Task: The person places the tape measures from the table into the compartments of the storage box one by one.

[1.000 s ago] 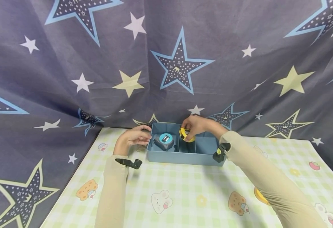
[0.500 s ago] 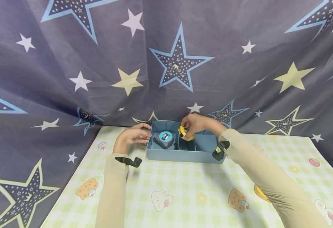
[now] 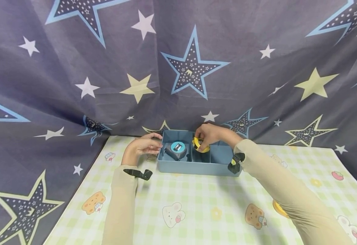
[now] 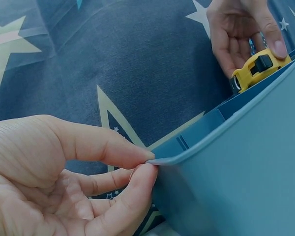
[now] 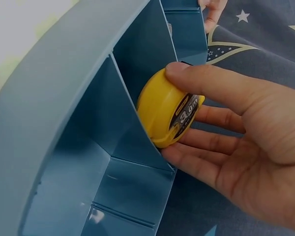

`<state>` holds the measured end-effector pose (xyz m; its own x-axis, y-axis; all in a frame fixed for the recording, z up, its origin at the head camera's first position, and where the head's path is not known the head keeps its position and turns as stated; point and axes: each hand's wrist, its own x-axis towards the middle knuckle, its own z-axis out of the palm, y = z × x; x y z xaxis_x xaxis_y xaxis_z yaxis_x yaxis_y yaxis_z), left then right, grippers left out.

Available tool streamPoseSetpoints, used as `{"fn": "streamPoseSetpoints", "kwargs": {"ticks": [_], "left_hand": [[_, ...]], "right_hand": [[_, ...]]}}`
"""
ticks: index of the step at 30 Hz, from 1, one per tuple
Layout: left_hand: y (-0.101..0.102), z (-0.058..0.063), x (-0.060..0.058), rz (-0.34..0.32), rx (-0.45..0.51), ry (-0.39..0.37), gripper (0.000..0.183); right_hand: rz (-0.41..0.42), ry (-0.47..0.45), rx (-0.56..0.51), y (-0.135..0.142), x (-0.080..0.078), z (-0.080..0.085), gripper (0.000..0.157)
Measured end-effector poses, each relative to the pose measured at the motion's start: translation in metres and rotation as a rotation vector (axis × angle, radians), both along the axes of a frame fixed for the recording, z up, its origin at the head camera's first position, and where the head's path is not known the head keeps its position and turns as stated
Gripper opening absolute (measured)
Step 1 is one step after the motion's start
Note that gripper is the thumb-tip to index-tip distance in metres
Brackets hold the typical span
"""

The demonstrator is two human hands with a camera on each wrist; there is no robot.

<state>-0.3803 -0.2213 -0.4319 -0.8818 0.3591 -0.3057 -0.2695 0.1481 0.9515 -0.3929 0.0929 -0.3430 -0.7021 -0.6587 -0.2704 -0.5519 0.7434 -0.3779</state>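
Observation:
A blue-grey divided storage box [image 3: 197,168] stands at the back of the table. My left hand [image 3: 142,146] pinches its left end wall at the rim between thumb and finger, as the left wrist view shows. With thumb and fingers my right hand [image 3: 210,133] grips a yellow tape measure [image 5: 157,108] at the top of the middle compartment. That tape measure sits tilted between the dividers, partly lowered past their edges. A second tape measure, dark grey with a turquoise face [image 3: 178,147], lies in the left compartment.
Close behind the box hangs a dark curtain [image 3: 193,109] with stars. Under it all is a table with a green checked cloth [image 3: 197,197]. A thin divider [image 5: 130,105] separates the middle compartment from the right one [image 3: 222,154].

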Motion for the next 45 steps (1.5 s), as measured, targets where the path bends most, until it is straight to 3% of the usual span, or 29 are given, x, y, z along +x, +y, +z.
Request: {"fn": "streamPoseSetpoints", "kwargs": {"ticks": [8, 16, 28, 45], "left_hand": [[-0.002, -0.001, 0.000, -0.047, 0.043, 0.024, 0.043], [-0.001, 0.001, -0.001, -0.002, 0.009, 0.001, 0.045], [0.000, 0.001, 0.001, -0.003, 0.002, -0.001, 0.053], [0.002, 0.004, 0.005, 0.001, -0.003, 0.000, 0.045]], "right_hand": [[0.007, 0.038, 0.056, -0.004, -0.004, 0.003, 0.052], [-0.019, 0.045, 0.120, -0.012, -0.002, 0.007, 0.056], [-0.064, -0.001, 0.202, -0.021, -0.006, 0.006, 0.060], [-0.080, -0.051, 0.229, -0.024, -0.009, 0.007, 0.060]]}}
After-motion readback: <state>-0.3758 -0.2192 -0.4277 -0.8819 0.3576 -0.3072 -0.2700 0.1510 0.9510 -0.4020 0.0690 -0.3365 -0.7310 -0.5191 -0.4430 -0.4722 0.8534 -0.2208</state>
